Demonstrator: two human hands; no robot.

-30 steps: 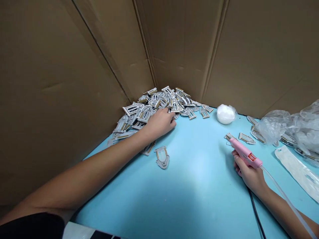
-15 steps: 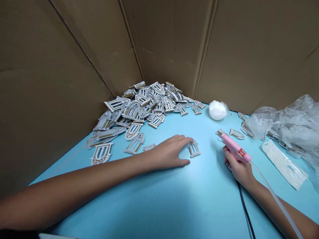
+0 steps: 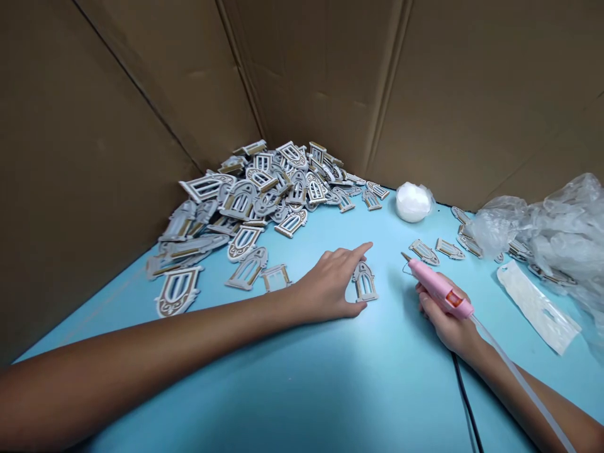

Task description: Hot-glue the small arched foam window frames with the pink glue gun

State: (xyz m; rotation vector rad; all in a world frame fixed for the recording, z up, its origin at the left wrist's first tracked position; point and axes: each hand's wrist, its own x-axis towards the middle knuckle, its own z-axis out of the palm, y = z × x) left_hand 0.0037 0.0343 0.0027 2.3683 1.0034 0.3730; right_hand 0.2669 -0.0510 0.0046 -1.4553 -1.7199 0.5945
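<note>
My left hand (image 3: 333,283) rests on the blue table with its thumb and forefinger spread apart. Between them lies a small arched window piece (image 3: 364,282), grey-white, flat on the table. The thumb is by its lower edge, and the forefinger points past its top; whether other fingers touch its left side is hidden. My right hand (image 3: 448,321) is wrapped round a pink hot glue gun (image 3: 436,286), its nozzle pointing up and left, apart from the window piece. A clear glue stick (image 3: 519,377) runs out of the gun's back, and a black cord (image 3: 465,396) hangs below.
A large heap of arched window pieces (image 3: 240,198) fills the back left corner against cardboard walls (image 3: 321,75). A white round bundle (image 3: 414,202) stands at the back. To the right lie more window pieces (image 3: 423,251), crumpled clear plastic (image 3: 561,226) and a white plastic packet (image 3: 538,308).
My left forefinger has lifted off the window piece's top and stretched out beyond it. The glue gun has shifted slightly left and down, its nozzle now showing against the table.
</note>
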